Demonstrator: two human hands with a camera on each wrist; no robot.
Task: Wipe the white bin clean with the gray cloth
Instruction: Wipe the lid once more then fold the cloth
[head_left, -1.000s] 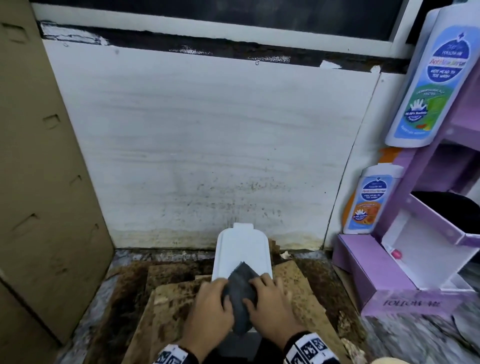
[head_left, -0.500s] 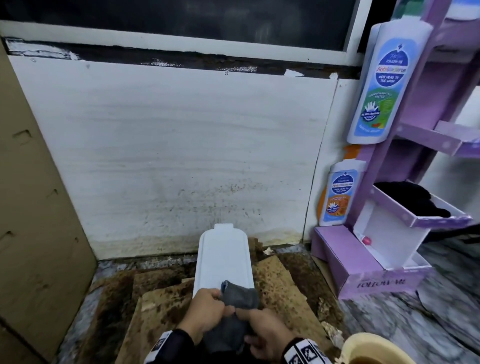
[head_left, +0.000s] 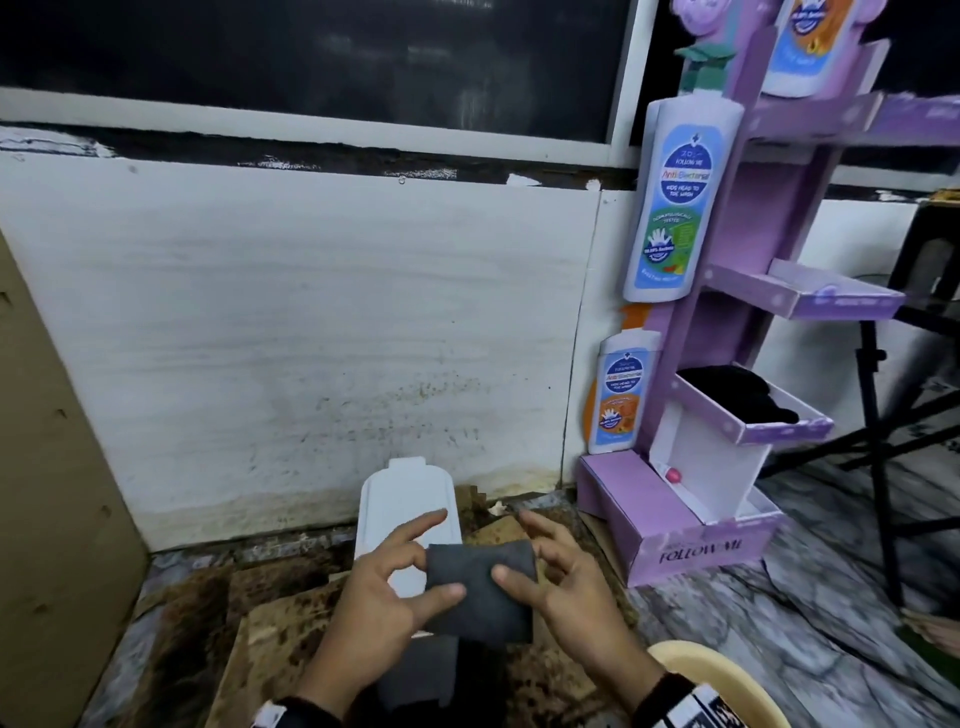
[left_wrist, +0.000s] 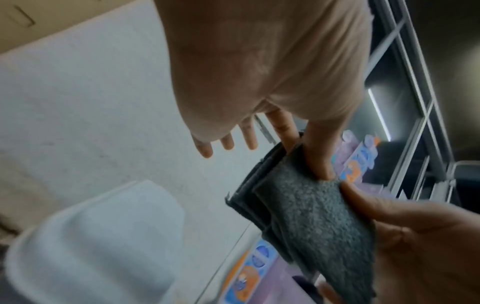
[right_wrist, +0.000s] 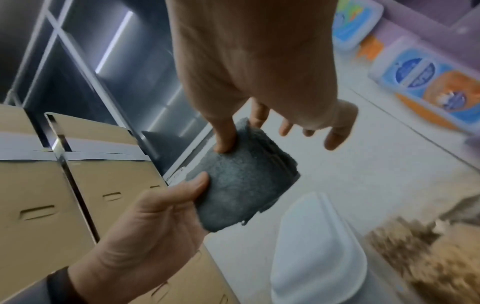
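- Both hands hold the gray cloth (head_left: 480, 590) clear of the bin: left hand (head_left: 387, 597) pinches its left edge between thumb and a finger behind, right hand (head_left: 563, 582) pinches its right edge the same way. Remaining fingers of each hand are spread and free.
- Cloth is folded into a thick pad of several layers; the stacked edges show in the left wrist view (left_wrist: 306, 218) and the right wrist view (right_wrist: 239, 181).
- Cream basin rim (head_left: 727, 680) sits at the lower right, beside the right wrist; contents not visible.
- White bin (head_left: 402, 501) lies directly beyond and below the hands, on stained brown boards (head_left: 270, 639) on the floor. Its pale flat face is upward. The cloth is not touching it.
- Purple display stand (head_left: 691, 535) with printed bottles stands to the right, apart from the bin; white wall (head_left: 311, 322) and dark window behind.
- Judgement: step in hand is folding or re-gripping the cloth, not wiping. How much of the bin is already clean cannot be told.
- Next move calls for settling the pad in one hand, lowering it flat onto the bin face, and steadying the bin with the other hand, since a light bin on loose boards is likely to slide.
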